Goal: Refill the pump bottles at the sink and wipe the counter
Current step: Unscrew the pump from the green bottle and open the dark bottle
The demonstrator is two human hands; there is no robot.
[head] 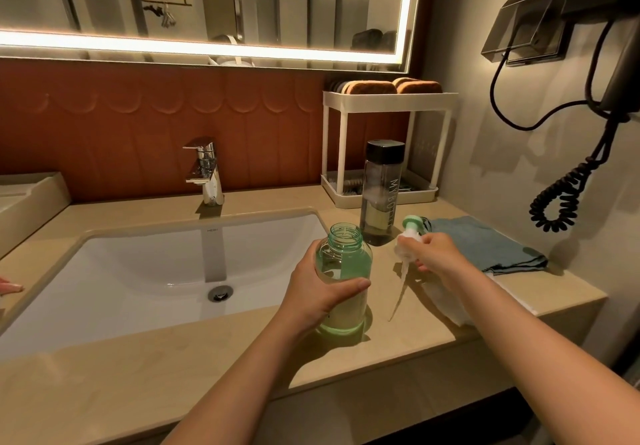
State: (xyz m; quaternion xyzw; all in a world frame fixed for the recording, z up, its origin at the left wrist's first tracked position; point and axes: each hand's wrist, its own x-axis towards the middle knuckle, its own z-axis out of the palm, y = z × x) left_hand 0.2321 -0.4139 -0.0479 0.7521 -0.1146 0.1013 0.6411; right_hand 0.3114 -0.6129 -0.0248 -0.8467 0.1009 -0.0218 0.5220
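Here the left hand [320,292] wraps around the green bottle [343,278], which stands uncapped on the counter [214,368] just right of the sink [138,271]. The right hand [438,254] pinches the pump head [410,237], its tube hanging toward the counter, near a blue cloth [485,240] and a dark bottle [381,188].

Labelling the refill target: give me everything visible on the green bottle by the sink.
The green bottle is clear, green-tinted plastic with a threaded neck. It is open: its pump head is off, held in the right hand. It stands upright on the beige counter just right of the sink, partly full of pale liquid. The left hand wraps its body, thumb across the front.
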